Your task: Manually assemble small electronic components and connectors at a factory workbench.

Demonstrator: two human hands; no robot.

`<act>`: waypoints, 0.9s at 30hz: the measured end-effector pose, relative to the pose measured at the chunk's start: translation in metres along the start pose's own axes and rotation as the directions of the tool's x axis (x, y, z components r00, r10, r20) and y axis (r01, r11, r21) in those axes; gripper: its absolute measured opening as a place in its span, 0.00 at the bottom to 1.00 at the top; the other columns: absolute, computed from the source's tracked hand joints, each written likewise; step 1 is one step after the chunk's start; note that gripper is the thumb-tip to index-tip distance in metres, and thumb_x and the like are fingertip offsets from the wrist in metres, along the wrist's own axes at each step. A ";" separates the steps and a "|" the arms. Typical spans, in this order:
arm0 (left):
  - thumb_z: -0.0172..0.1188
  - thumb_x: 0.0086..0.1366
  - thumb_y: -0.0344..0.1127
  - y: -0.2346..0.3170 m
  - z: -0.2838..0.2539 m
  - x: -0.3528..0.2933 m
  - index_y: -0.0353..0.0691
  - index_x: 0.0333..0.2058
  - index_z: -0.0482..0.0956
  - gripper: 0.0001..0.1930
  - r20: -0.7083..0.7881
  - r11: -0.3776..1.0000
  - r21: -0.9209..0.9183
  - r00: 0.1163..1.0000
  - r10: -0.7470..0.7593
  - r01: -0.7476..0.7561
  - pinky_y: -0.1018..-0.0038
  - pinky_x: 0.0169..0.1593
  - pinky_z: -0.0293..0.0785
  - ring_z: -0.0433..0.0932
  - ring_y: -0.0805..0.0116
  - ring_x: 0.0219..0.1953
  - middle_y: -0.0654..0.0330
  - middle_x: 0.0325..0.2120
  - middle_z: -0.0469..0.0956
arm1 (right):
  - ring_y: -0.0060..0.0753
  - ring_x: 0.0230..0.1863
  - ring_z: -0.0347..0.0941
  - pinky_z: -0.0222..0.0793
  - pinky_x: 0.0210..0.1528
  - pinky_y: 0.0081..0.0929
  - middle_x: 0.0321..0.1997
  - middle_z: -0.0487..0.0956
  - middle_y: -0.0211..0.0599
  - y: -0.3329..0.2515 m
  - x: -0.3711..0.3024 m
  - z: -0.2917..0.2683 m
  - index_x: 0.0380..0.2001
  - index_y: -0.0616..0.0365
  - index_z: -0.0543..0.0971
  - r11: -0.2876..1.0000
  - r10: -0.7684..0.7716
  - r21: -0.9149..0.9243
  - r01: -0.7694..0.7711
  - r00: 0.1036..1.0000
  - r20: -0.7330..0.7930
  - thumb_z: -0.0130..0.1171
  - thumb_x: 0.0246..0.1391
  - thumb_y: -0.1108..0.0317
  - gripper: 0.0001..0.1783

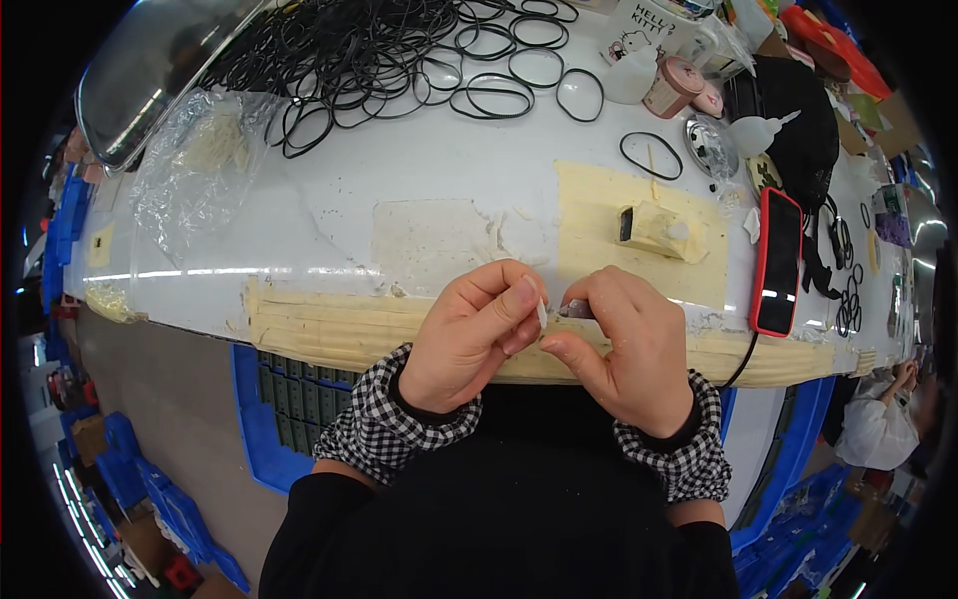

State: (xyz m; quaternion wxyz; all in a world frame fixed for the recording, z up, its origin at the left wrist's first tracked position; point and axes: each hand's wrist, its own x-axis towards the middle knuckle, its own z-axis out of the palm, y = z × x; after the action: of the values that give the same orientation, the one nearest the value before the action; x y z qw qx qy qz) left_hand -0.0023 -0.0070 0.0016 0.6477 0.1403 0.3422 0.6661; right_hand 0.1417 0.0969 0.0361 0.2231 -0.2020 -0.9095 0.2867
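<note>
My left hand (469, 334) is closed, with a small thin white piece (542, 313) pinched between thumb and index finger. Facing it, my right hand (639, 344) has its fingers curled around a small greyish, shiny piece (576, 309); its kind is too small to tell. The right thumb points toward the white piece, with a slight gap between the two hands. Both hands are over the tape-covered front edge (319, 317) of the white table. Just beyond the right hand, a block wrapped in yellowish tape (667, 232) with a dark end sits on a taped patch.
A heap of black rubber rings (339, 50) covers the back left, beside a clear plastic bag (205, 165). On the right lie a phone in a red case (776, 262), a squeeze bottle (760, 133) and a metal dish (711, 146). Blue crates (261, 429) stand below the table.
</note>
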 end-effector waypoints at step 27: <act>0.50 0.69 0.39 -0.008 -0.005 0.001 0.39 0.33 0.70 0.09 0.127 0.998 -0.059 0.992 -0.008 0.016 0.87 0.30 0.59 0.61 0.83 0.26 0.70 0.25 0.67 | 0.32 0.20 0.66 0.62 0.21 0.28 0.19 0.65 0.30 -0.004 -0.003 0.009 0.25 0.53 0.73 0.997 -0.006 -0.082 0.004 1.000 -0.024 0.60 0.44 0.46 0.20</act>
State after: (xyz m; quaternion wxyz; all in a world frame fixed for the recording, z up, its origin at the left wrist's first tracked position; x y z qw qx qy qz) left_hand 0.0006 -0.0083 -0.0077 0.6760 0.1610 0.2811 0.6619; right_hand 0.1388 0.0885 0.0304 0.2263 -0.2121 -0.9182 0.2463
